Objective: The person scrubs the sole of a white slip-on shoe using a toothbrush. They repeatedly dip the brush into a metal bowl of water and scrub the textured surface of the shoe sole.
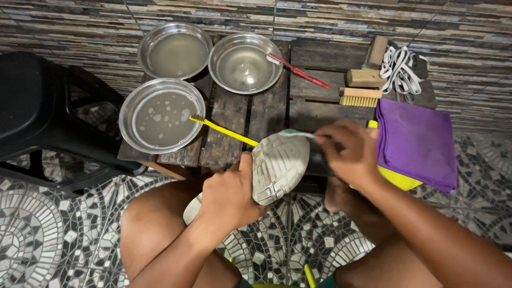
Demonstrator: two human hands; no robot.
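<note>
**Hands on shoe sole, brush at toe end**

Left hand point(230, 196) is curled tight round the pale shoe with grey-white treaded rubber sole point(279, 165), sole turned up toward us, held over the knees at the front edge of the dark wooden slatted crate point(229, 114). Right hand point(349, 154) has fingers pinched shut on a slim pale-handled brush point(298, 134), its tip at the toe end of the sole; motion blur, so we cannot tell whether the bristles touch.

To do this well, we judge: keep the left grip firm so the shoe does not twist, use short strokes along the tread grooves, and tilt the sole away from the lap.

Nearby: three round steel bowls of cloudy water point(161, 114), a yellow toothbrush point(221, 128), a red toothbrush point(298, 70), a wooden scrub brush point(360, 97), white laces point(400, 69), a folded purple cloth point(417, 141).
</note>
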